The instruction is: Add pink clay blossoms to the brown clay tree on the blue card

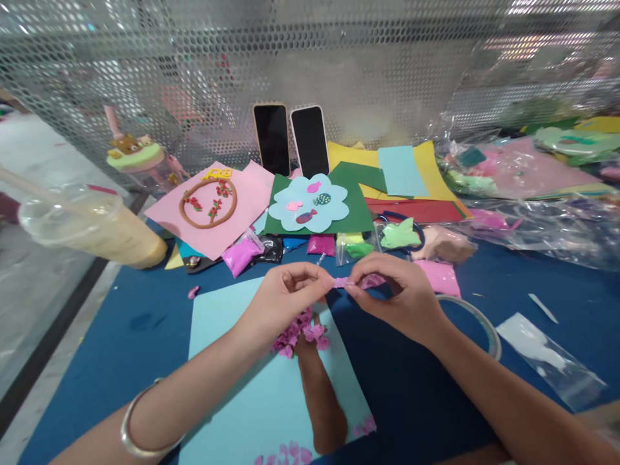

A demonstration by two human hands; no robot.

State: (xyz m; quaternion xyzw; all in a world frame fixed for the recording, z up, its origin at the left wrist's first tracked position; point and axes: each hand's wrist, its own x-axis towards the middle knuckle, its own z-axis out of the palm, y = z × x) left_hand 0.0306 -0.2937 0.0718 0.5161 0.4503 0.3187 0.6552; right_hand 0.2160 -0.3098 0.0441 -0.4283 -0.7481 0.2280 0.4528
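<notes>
A small piece of pinkish-purple clay is stretched between my two hands. My left hand pinches its left end, above the top of a light blue sheet. On the other end, the thumb and forefinger of my right hand are closed. Below the left hand, the sheet carries a brown clay tree trunk with a cluster of pink-purple clay blossoms. More purple petals lie along the sheet's lower edge. My left hand and wrist hide part of the blossoms.
Bagged clay in several colours lines the back of the blue table. Behind are a flower-shaped card, a pink card and two phones. A tilted drink cup stands left; a tape roll and plastic bag lie right.
</notes>
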